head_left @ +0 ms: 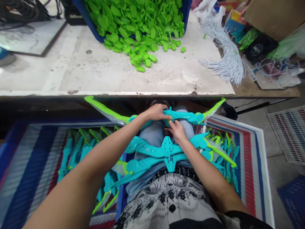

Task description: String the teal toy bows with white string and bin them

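Note:
A turquoise toy bow (pixel 188 116) with lime-green tips lies crosswise above my knees, just below the table edge. My left hand (pixel 156 112) is closed around its middle from the left. At the same middle part, my right hand (pixel 177 131) has its fingers pinched on a small green plastic piece (pixel 170 119), pressed against the bow; the fingers partly cover it. Two more turquoise bows lie across my lap, one bow (pixel 154 150) nearer the knees and another bow (pixel 143 164) against my waist.
A blue bin (pixel 96 30) on the worktable (pixel 71 73) spills small green pieces (pixel 143 57) toward me. A bundle of white cords (pixel 226 60) lies at right. Crates with striped liners flank my legs, holding more bows at left (pixel 78 152) and right (pixel 228 149).

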{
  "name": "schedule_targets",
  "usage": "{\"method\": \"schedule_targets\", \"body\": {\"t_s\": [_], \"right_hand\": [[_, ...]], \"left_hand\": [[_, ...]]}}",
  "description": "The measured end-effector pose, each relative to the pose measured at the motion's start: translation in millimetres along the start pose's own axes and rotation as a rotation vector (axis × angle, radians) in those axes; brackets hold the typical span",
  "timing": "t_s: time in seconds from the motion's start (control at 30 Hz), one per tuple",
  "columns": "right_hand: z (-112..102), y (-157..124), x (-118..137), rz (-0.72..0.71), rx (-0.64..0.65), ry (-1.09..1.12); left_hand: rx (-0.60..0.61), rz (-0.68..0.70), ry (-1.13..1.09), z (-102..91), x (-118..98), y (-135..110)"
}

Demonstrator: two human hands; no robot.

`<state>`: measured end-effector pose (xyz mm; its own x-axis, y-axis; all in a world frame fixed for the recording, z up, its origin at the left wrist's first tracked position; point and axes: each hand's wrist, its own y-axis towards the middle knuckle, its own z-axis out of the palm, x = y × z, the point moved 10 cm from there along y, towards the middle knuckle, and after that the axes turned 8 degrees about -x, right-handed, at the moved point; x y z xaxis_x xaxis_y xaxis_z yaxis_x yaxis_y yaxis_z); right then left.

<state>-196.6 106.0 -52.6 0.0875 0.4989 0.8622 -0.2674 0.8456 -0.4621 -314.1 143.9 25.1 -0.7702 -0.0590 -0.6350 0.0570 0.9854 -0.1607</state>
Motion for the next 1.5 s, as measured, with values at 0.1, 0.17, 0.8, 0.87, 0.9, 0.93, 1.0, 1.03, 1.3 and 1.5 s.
{"method": "schedule_targets", "body": {"t_s": [0.1, 0.17, 0.8, 0.87, 0.9, 0.93, 1.0, 1.03, 1.3, 1.5], "right_hand": [[1, 2, 2, 0.001, 0.005, -0.02], [-1, 5, 1, 0.001, -0.033, -0.058], [118, 42, 210, -0.847, 0.065, -1.168], [155, 82, 217, -0.84, 0.007, -1.257], [170, 100, 218, -0.825, -0.019, -1.289], [182, 113, 218, -0.81, -0.042, -1.314], [198, 131, 216, -0.783, -0.072, -1.352], [202, 136, 216, -0.771, -0.082, -1.364], [196, 160, 236, -0.862, -0.127, -1.438], [195, 161, 240, -0.878, -0.051, -1.54]], "left_hand": [[0.014, -0.004, 0.015, 0.2, -2, 0], [0.015, -0.002, 0.016, 1.1, -2, 1], [-0.361, 0.153, 0.319, 37.9, -36, -72], [-0.4, 0.158, 0.213, 36.6, -37, -76], [-0.427, 0.151, 0.159, 32.3, -36, -77], [-0.451, 0.137, 0.107, 27.3, -33, -77], [-0.464, 0.096, 0.022, 19.4, -25, -76], [-0.455, 0.076, -0.006, 17.4, -21, -74], [-0.338, -0.054, -0.023, 18.8, -13, -64], [-0.272, -0.102, -0.092, 10.6, -8, -57]]}}
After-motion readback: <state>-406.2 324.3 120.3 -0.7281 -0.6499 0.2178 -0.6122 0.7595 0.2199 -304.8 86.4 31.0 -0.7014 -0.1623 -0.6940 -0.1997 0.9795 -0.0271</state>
